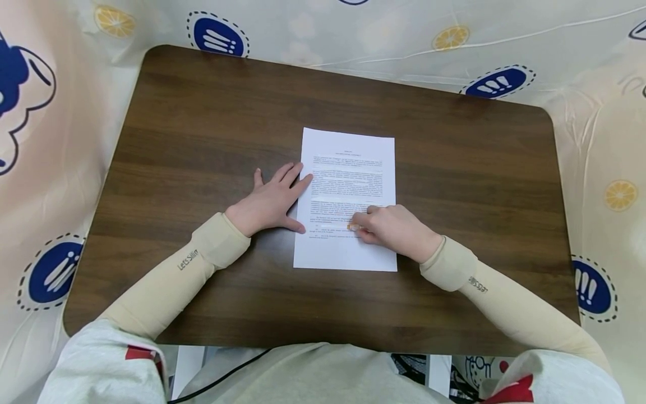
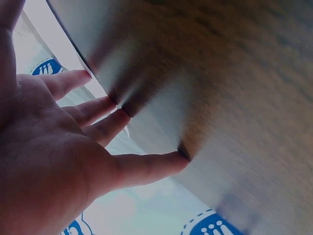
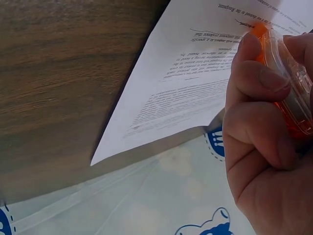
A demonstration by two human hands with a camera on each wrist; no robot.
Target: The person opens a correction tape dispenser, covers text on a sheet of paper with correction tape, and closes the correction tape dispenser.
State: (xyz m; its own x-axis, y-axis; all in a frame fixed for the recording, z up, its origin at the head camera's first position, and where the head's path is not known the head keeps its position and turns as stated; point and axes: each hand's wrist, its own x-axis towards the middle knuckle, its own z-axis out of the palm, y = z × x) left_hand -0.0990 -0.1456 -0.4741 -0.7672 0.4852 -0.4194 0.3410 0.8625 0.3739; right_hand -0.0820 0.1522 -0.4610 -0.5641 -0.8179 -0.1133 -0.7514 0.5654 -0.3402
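A printed sheet of paper (image 1: pixel 348 255) lies on the brown table, with white gaps in some of its text lines. My left hand (image 1: pixel 270 202) is spread out at the sheet's left side, its thumb and some fingertips pressing on the edge. In the left wrist view, the fingers (image 2: pixel 146 169) are straight and apart. My right hand (image 1: pixel 393 227) grips an orange, see-through correction tape dispenser (image 3: pixel 276 51) with curled fingers. The dispenser's orange tip points down at the lower lines of text. In the head view the right hand hides most of the dispenser.
Brown wooden table (image 1: pixel 479 179) surface surrounds the sheet on every side. A pale patterned curtain (image 1: pixel 303 33) hangs close behind the table and along both sides. A black cable (image 1: pixel 222 381) runs below the front edge, by the person's lap.
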